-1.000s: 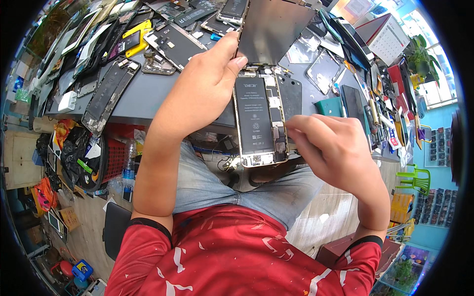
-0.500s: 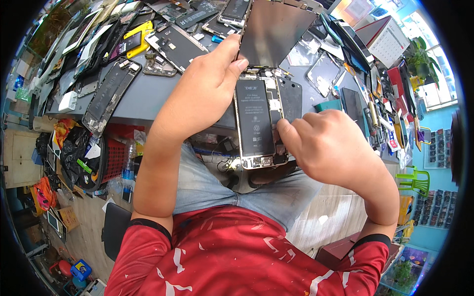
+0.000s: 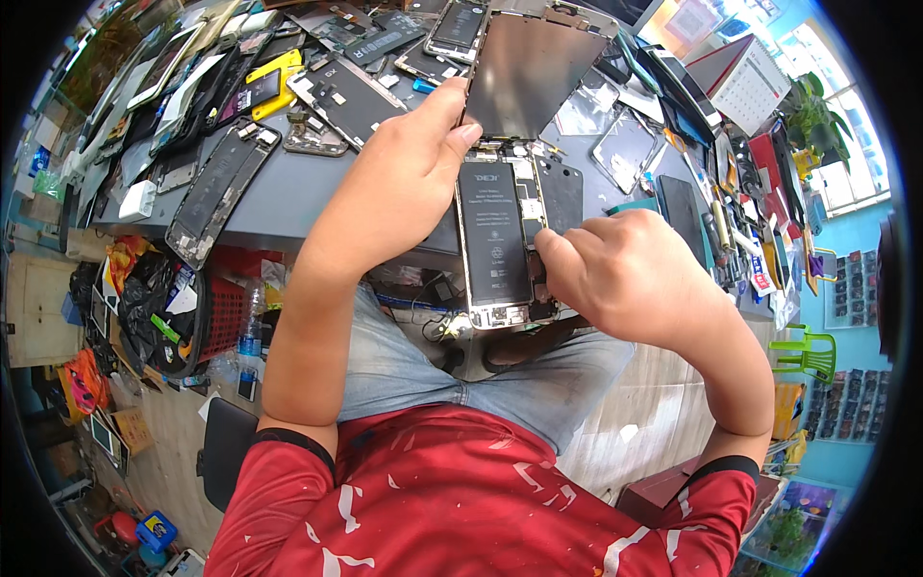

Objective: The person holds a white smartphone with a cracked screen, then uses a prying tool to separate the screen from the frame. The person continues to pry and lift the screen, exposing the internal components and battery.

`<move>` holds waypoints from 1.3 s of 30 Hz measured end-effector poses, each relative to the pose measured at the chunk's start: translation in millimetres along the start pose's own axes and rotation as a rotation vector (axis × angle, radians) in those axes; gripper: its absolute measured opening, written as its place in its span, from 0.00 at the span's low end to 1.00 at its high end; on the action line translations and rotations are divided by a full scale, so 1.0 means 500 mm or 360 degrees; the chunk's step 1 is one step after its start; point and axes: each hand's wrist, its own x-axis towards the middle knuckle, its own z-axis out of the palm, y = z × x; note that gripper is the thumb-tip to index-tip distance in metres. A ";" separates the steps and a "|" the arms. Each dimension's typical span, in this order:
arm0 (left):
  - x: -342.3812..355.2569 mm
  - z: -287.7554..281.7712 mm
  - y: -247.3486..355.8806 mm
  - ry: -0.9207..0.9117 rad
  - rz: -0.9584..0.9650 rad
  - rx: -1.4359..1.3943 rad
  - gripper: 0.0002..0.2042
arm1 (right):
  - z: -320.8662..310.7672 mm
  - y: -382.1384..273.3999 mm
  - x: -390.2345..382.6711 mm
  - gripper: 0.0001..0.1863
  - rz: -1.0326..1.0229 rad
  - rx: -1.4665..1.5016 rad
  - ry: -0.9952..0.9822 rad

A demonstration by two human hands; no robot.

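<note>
An opened phone (image 3: 527, 207) extends past the desk's near edge, with a black battery (image 3: 495, 231) along its left side. Its screen panel (image 3: 534, 77) is tilted up at the far end, dark back side toward me. My left hand (image 3: 404, 183) pinches the panel's lower left edge, thumb close to where panel and body meet. On the phone body's right edge, my right hand (image 3: 620, 269) is closed, its thumb against the inside. The curled fingers of that hand are hidden, so anything small in them cannot be made out.
Phone shells (image 3: 351, 101) and parts crowd the grey desk's (image 3: 288, 207) far side. Another phone frame (image 3: 221, 197) lies at the left edge. A dark phone (image 3: 681, 207) and tools are on the right. Below left stands a red basket (image 3: 221, 313) holding black bags.
The screen panel has shifted slightly left and down, and the battery lies slightly further left. Both hands keep their hold, the right thumb moving a little left.
</note>
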 end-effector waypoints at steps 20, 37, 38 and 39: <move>-0.001 -0.004 0.005 -0.0017 -0.0030 0.0025 0.20 | 0.009 0.012 -0.017 0.10 0.0264 0.0178 0.0223; -0.002 0.000 0.009 0.0007 0.0046 0.0008 0.16 | 0.044 0.006 -0.112 0.07 0.0752 -0.0132 0.0309; -0.002 -0.001 0.008 -0.0009 0.0017 0.0011 0.16 | 0.045 0.005 -0.110 0.07 0.0771 -0.0129 0.0325; -0.002 -0.002 0.006 -0.0026 -0.0011 0.0013 0.16 | 0.042 0.005 -0.107 0.07 0.0789 -0.0127 0.0345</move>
